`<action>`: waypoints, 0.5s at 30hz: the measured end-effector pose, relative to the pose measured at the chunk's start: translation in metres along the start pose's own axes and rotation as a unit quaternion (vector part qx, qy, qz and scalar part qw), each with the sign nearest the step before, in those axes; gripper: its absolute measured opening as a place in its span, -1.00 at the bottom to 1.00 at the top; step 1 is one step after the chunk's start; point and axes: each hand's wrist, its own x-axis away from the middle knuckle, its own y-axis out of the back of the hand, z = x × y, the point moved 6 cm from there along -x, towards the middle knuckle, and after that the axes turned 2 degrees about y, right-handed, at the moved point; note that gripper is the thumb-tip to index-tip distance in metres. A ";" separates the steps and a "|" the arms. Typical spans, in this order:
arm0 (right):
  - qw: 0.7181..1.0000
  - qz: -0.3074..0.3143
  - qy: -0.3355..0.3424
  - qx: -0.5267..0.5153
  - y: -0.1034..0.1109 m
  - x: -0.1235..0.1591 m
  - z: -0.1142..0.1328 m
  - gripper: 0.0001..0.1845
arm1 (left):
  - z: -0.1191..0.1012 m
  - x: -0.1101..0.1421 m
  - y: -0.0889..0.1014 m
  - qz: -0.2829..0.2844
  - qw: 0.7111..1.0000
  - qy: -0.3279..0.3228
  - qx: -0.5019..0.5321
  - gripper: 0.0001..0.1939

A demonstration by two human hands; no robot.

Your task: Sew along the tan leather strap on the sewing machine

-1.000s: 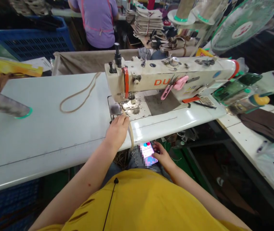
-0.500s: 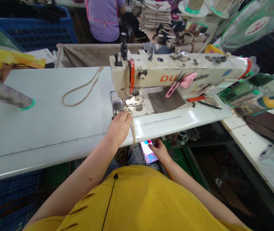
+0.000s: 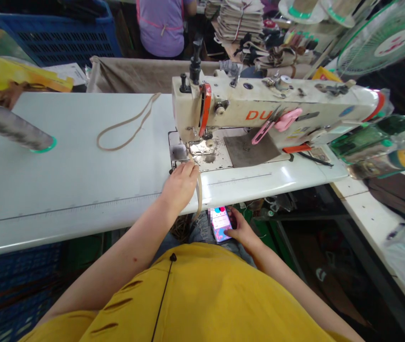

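My left hand [image 3: 183, 183] rests at the front of the sewing machine [image 3: 277, 107], its fingers closed on a narrow beige strap [image 3: 199, 192] just before the presser foot. One part of that strap hangs over the table's front edge. Below the edge, over my lap, my right hand [image 3: 240, 225] is wrapped round a phone [image 3: 220, 224] with a lit screen, the thumb at its lower part. Left of the machine head, a looped beige strap [image 3: 122, 128] lies on the white table [image 3: 63, 175].
A grey thread cone [image 3: 17, 130] lies at the table's left. Pink-handled thread snips [image 3: 277, 124] hang on the machine arm. Behind are a blue crate [image 3: 60, 35], a person in purple [image 3: 163, 28] and stacked fabric pieces [image 3: 240, 21]. A fan [image 3: 390, 40] stands at right.
My right thumb has moved down the phone, from the middle of the screen to its lower part. The view has shifted slightly; my left hand stays on the strap.
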 end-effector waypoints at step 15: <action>1.000 0.002 0.016 0.003 -0.001 0.001 -0.005 -0.22 | 0.001 0.001 -0.004 0.000 1.000 -0.006 0.015 -0.64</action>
